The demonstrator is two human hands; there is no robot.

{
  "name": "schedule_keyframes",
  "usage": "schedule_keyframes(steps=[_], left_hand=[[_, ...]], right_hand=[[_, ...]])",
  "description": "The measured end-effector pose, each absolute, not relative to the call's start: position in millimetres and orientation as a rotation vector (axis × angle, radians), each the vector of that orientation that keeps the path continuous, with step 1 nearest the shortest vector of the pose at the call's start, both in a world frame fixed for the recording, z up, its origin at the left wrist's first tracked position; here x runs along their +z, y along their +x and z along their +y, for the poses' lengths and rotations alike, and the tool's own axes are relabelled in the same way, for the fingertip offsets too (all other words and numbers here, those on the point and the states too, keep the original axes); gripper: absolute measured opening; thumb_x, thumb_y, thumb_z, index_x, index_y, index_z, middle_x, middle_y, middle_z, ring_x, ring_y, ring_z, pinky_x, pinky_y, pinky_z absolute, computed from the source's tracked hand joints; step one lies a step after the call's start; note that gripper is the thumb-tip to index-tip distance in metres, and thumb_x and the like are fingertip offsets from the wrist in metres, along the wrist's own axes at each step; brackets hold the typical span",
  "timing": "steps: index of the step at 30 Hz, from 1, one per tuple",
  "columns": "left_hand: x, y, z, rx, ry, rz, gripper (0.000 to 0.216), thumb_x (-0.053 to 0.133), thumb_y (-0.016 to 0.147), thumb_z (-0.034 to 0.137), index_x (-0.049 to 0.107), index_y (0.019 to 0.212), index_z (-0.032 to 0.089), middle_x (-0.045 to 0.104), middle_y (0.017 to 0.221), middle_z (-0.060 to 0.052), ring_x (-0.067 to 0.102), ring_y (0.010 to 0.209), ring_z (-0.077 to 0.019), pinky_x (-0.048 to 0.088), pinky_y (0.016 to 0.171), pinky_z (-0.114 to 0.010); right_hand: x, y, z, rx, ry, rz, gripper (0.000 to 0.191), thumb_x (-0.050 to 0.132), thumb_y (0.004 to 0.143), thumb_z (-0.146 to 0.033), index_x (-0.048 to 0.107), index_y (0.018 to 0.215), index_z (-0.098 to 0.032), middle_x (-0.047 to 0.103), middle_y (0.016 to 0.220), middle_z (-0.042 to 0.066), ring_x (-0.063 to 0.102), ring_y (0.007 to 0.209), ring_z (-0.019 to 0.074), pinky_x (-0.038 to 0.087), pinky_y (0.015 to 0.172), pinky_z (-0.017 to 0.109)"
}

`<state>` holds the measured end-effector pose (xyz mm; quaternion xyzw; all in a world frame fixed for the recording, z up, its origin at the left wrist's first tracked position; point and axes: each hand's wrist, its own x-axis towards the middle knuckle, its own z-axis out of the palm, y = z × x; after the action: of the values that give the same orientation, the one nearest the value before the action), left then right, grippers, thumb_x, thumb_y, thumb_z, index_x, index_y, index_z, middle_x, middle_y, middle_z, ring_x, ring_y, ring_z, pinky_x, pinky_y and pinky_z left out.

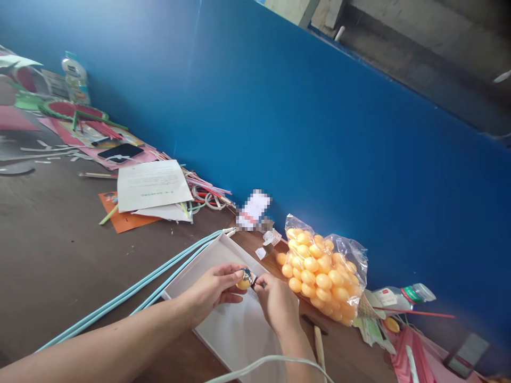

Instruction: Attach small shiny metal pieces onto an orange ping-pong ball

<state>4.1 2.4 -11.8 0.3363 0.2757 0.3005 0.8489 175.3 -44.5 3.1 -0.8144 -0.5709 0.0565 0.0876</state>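
Head view: nearest me, a pale cable (261, 363). My left hand (221, 285) grips a small yellow ball (241, 284) with a dark, shiny patch, above a white tray (233, 340). My right hand (278, 304) has its fingertips drawn together just beside the ball; cannot tell what they pinch. Beyond, on the brown surface (64, 229): bagged orange balls (319, 276), printed sheet (154, 186). Farthest: blue partition (255, 122).

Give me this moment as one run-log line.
Left grip: holding orange ball with shiny patch | Right grip: close beside ball, contents unclear | Below: white tray | Right of tray: bag of orange balls
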Motion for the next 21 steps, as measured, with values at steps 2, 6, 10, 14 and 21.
schedule_keyframes(steps=[2, 6, 10, 14, 21], left_hand=[[-12.1, 4.1, 2.0, 0.632, 0.712, 0.583, 0.034, 0.063, 0.073, 0.034, 0.059, 0.101, 0.015, 0.064, 0.092, -0.009, 0.060, 0.081, -0.0171, 0.048, 0.071, -0.027], [-13.8, 4.3, 2.0, 0.630, 0.714, 0.594, 0.035, 0.064, 0.072, 0.035, 0.059, 0.101, 0.015, 0.064, 0.094, -0.010, 0.060, 0.081, -0.0178, 0.048, 0.072, -0.028], [-14.8, 4.5, 2.4, 0.642, 0.707, 0.596, 0.037, 0.064, 0.072, 0.037, 0.060, 0.101, 0.015, 0.064, 0.093, -0.010, 0.061, 0.081, -0.0183, 0.048, 0.072, -0.029], [-15.9, 4.6, 1.6, 0.638, 0.714, 0.587, 0.037, 0.065, 0.071, 0.038, 0.060, 0.101, 0.016, 0.065, 0.092, -0.009, 0.061, 0.081, -0.0181, 0.048, 0.072, -0.029], [-14.8, 4.8, 3.3, 0.633, 0.715, 0.595, 0.038, 0.064, 0.072, 0.037, 0.059, 0.103, 0.015, 0.064, 0.094, -0.010, 0.061, 0.083, -0.0184, 0.048, 0.073, -0.029]], right_hand=[[5.8, 175.9, -48.1, 0.177, -2.411, -1.665, 0.012, 0.051, 0.075, -0.032, 0.062, 0.074, -0.033, 0.065, 0.062, -0.005, 0.057, 0.061, 0.0156, 0.024, 0.051, 0.025], [9.6, 176.9, -53.6, 0.234, -2.364, -1.571, 0.010, 0.052, 0.075, -0.033, 0.061, 0.073, -0.030, 0.062, 0.057, -0.005, 0.054, 0.054, 0.0146, 0.025, 0.049, 0.025], [9.4, 176.5, -58.6, 0.337, -2.226, -1.467, 0.011, 0.051, 0.077, -0.034, 0.059, 0.073, -0.027, 0.064, 0.067, -0.004, 0.056, 0.060, 0.0141, 0.035, 0.054, 0.024], [4.8, 176.6, -62.3, 0.501, -2.105, -1.348, 0.015, 0.050, 0.077, -0.036, 0.058, 0.074, -0.023, 0.061, 0.061, -0.003, 0.056, 0.055, 0.0140, 0.042, 0.052, 0.024], [-6.8, 175.3, -60.9, 0.676, -1.997, -1.178, 0.011, 0.053, 0.075, -0.032, 0.051, 0.076, -0.021, 0.059, 0.060, -0.002, 0.059, 0.051, 0.0148, 0.045, 0.042, 0.023]])
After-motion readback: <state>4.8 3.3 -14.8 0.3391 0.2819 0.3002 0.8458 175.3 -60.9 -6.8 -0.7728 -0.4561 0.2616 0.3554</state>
